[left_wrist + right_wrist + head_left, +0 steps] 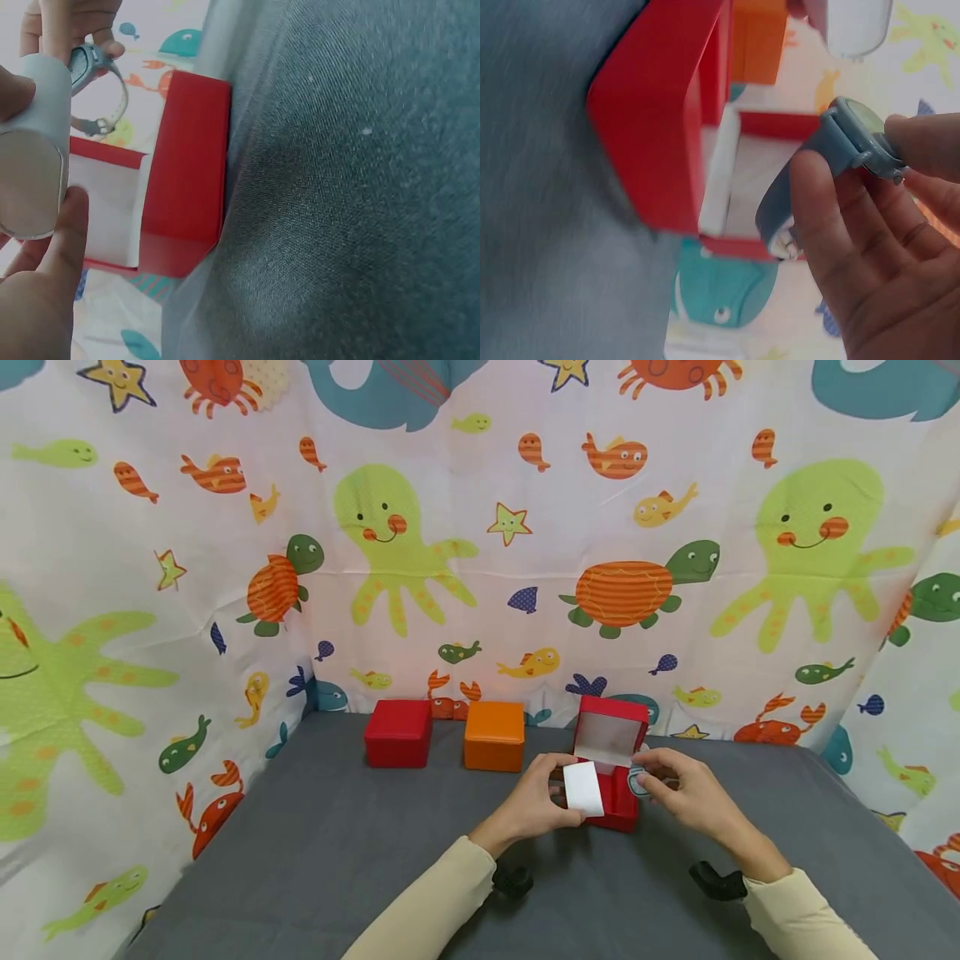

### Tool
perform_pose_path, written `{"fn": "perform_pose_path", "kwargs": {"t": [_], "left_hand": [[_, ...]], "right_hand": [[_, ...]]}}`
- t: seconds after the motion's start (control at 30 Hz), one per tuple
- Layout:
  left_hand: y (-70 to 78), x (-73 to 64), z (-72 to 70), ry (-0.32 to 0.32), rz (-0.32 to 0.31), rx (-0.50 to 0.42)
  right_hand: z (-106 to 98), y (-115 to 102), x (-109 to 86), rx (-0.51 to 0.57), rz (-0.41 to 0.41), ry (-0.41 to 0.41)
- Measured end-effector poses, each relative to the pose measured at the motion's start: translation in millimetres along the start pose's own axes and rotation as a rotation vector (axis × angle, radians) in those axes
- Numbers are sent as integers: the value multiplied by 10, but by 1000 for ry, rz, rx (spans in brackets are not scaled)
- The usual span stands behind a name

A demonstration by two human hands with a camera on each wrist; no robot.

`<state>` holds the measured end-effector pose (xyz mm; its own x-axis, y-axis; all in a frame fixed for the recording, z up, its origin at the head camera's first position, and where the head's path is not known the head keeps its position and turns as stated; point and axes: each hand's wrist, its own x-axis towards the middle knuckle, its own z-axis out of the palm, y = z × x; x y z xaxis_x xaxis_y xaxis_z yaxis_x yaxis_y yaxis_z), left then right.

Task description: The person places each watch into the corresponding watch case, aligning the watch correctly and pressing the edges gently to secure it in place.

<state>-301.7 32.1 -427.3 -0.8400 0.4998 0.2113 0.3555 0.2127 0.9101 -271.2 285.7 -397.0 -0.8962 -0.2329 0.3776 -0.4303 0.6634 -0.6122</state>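
In my left hand (pixel 534 802) is a white watch cushion (pixel 583 789), gripped between thumb and fingers; its rounded end faces the left wrist view. My right hand (pixel 686 789) pinches a blue-grey wristwatch (pixel 862 139) by its case, the strap hanging in a loop in the right wrist view. Both hands are over a red box (pixel 187 172) whose lid (pixel 611 727) stands up at the back, pale lining showing. The cushion hides part of the box's left side, and the watch overlaps its right edge in the head view.
A shut red box (pixel 397 733) and a shut orange box (pixel 494 737) stand to the left on the grey cloth-covered table (pixel 360 843). Behind them hangs a curtain (pixel 465 593) printed with sea animals.
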Motion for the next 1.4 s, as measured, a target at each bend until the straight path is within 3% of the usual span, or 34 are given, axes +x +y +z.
{"fn": "perform_pose_path", "kwargs": {"t": [0.23, 0.5, 0.73, 0.97, 1.2, 1.33, 1.4], "left_hand": [[-18, -79, -90, 19, 3, -50], [-97, -135, -132, 32, -15, -95], [-167, -141, -167, 23, 22, -73], [-200, -132, -207, 81, 17, -49], [-191, -127, -214, 202, -12, -95], [-148, -132, -258, 247, -52, -127], [-125, -133, -277, 249, -78, -150]], "right_hand": [[127, -231, 17, 25, -9, 21], [277, -443, 138, 164, -53, -92], [382, -476, 226, 266, -62, -160], [476, -460, 258, 317, -52, -206], [553, -443, 228, 336, 6, -120], [580, -474, 212, 226, -47, -60], [603, -488, 203, 133, -113, -19]]}}
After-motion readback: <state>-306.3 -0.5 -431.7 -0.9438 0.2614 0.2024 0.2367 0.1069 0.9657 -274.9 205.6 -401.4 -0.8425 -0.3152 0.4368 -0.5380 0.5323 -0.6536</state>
